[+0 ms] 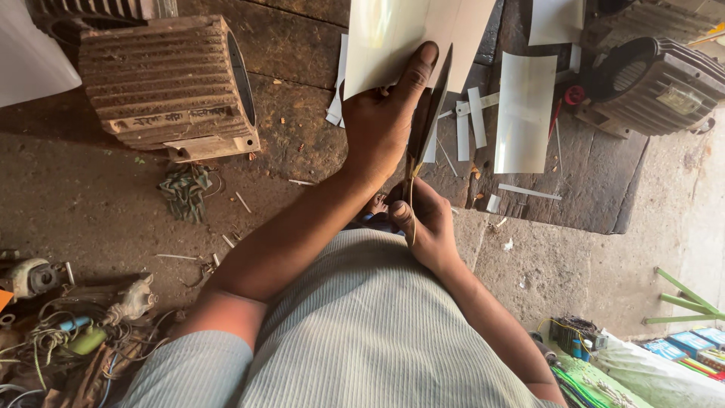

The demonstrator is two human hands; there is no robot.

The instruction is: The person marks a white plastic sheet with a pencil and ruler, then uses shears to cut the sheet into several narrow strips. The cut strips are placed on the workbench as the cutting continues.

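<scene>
Scissors (424, 121) sit in my right hand (424, 227), which is curled shut around the handles just below the white sheet (411, 38); the long dark blades point up and away from me, slightly parted, with their tips at the sheet's lower edge. My left hand (381, 125) is right beside the blades, on their left, pinching the sheet with the thumb pressed flat on its face and the other fingers hidden behind it. The sheet is held up off the dark wooden surface (596, 181), tilted toward me, and runs out of the top of the view. To the right of the sheet, cut white strips (472, 121) lie on the surface, and just past them a wider curled white piece (525, 113). Farther right of the sheet rests a grey ribbed motor housing (653, 87). Well to the left of the sheet stands a rusty brown ribbed motor casing (170, 83) on the floor, with a small bundle of greenish wire (185, 189) near it. Low and far left of the sheet, a tangle of wires and small parts (68, 340) covers the floor.
</scene>
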